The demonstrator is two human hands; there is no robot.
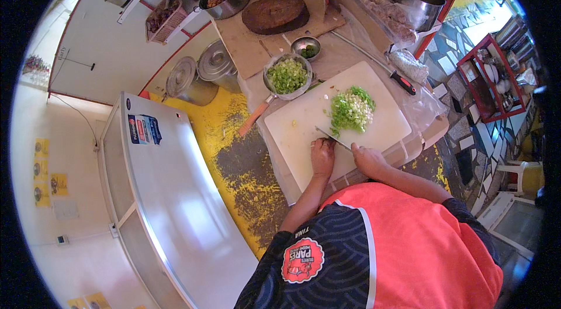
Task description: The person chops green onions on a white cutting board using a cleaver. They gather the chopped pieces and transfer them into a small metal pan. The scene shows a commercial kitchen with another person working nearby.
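Note:
A white cutting board (302,133) lies on the plastic-covered table, bearing a pile of chopped green onion (352,109). My right hand (368,159) grips the handle end of a knife (334,138), whose blade slants up and left across the board. Beside the blade, at the board's near side, my left hand (322,156) rests with fingers curled; whether something is under them cannot be told. Beyond the board's upper left edge stands a wooden-handled pan (257,115) holding a lined bowl of chopped greens (287,75). A small metal bowl (305,47) with green pieces is just behind it.
A sharpening steel (363,54) lies right of the small bowl. Farther back are a round wooden chopping block (275,14), a pot of food (224,0) and a deep metal pot (419,0). Lidded pots (193,81) stand on the floor at left, near a white chest freezer (188,195).

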